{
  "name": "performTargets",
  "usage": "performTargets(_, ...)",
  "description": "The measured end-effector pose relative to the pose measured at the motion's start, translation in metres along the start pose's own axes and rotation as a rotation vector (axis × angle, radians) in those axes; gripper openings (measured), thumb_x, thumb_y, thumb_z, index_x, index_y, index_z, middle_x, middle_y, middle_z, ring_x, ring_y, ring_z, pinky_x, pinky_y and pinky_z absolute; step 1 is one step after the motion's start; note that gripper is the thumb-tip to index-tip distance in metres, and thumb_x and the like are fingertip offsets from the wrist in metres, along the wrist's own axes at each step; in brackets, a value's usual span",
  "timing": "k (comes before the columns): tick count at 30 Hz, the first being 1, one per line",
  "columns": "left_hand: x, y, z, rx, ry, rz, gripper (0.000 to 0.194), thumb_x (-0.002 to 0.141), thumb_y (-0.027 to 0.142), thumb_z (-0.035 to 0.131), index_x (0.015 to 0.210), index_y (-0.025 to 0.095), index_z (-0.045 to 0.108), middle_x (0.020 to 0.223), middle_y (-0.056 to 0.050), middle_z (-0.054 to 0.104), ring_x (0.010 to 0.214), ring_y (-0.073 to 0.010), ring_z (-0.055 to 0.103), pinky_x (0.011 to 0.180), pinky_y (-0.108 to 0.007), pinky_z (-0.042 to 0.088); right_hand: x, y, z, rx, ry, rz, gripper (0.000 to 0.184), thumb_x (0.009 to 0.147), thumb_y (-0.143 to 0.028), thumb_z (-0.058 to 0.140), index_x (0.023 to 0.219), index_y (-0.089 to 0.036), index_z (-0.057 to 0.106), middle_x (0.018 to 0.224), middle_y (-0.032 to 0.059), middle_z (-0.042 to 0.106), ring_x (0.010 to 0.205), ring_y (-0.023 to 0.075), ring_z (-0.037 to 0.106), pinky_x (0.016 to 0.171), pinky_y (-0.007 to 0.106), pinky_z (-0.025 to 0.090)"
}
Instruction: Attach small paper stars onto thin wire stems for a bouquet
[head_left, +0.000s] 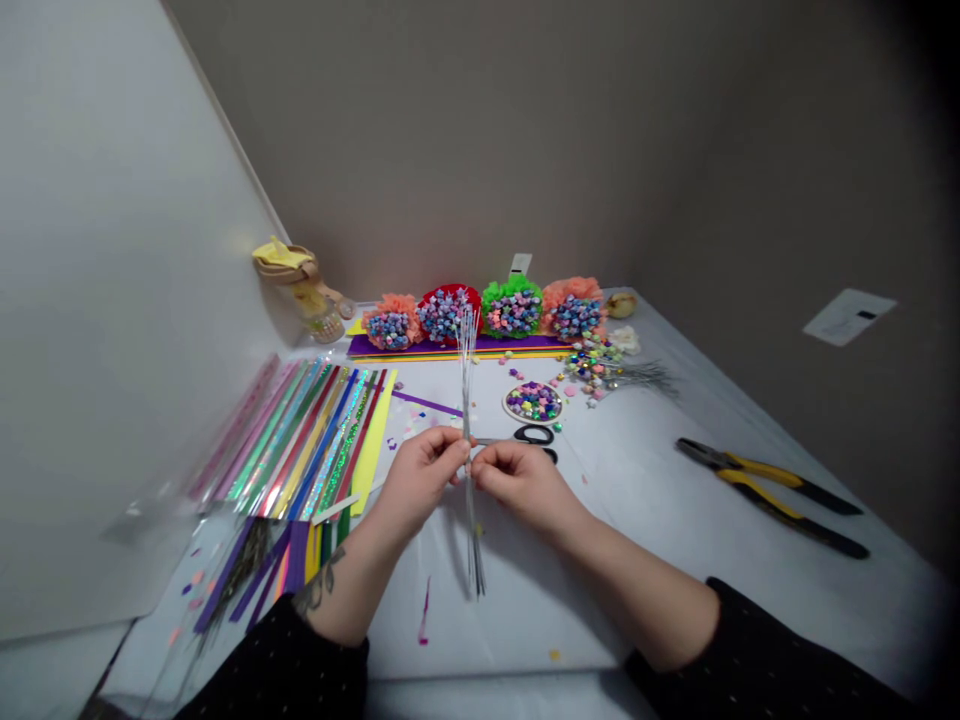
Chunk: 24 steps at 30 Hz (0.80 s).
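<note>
A bundle of thin silver wires [468, 430] stands nearly upright in the middle of the view, its lower ends hanging below my hands. My left hand [420, 478] pinches the bundle from the left, and my right hand [521, 483] pinches it from the right, their fingertips meeting at the wires. Black-handled scissors [534, 435] lie just beyond my right hand, partly hidden by it. Long strips of coloured and holographic paper [315, 445] fan out to the left of my left hand.
Behind the hands stand paper-star bunches in coloured tissue [480, 315] on a purple sheet. A round dish of paper stars [532, 402] and scattered beads [592, 370] lie nearby. Yellow-and-black pliers [772, 497] rest at right. Walls close the left, back and right sides.
</note>
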<state>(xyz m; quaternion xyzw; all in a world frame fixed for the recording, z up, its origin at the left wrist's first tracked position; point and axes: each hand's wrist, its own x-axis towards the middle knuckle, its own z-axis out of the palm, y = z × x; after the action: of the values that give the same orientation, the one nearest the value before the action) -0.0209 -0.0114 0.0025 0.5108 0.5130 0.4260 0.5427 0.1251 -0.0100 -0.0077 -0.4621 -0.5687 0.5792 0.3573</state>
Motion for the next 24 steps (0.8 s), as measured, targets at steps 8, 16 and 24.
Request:
performTargets(8,0.0013,-0.004,0.001,-0.058,-0.009,0.005,0.018,0.076,0.032,0.061,0.071,0.014,0.059,0.057,0.004,0.052,0.051,-0.0079,0.044,0.052,-0.021,0.036,0.0004,-0.0023,0.0017,0.008,0.024,-0.021,0.011,0.064,-0.023,0.05,0.056,-0.017,0.05,0.053,-0.0042,0.046,0.051,0.0084,0.037,0.051,0.021,0.031)
performTargets(16,0.0013,-0.004,0.0011,-0.267,-0.046,-0.075,0.02,0.07,0.032,0.067,0.077,0.014,0.062,0.058,0.003,0.054,0.051,-0.0074,0.044,0.05,-0.02,0.034,0.0004,0.0018,0.0015,0.122,-0.032,0.031,0.009,0.066,-0.021,0.051,0.058,-0.017,0.052,0.049,-0.0071,0.041,0.044,0.0061,0.033,0.044,0.02,0.026)
performTargets(24,0.0012,-0.0078,-0.0027,-0.387,-0.128,-0.129,0.016,0.074,0.029,0.065,0.074,0.014,0.06,0.06,0.001,0.053,0.054,-0.0082,0.044,0.054,-0.02,0.033,0.0001,0.0042,0.0032,0.37,-0.064,0.183,0.007,0.063,-0.022,0.055,0.059,-0.017,0.053,0.046,-0.0079,0.043,0.036,0.0034,0.03,0.035,0.018,0.019)
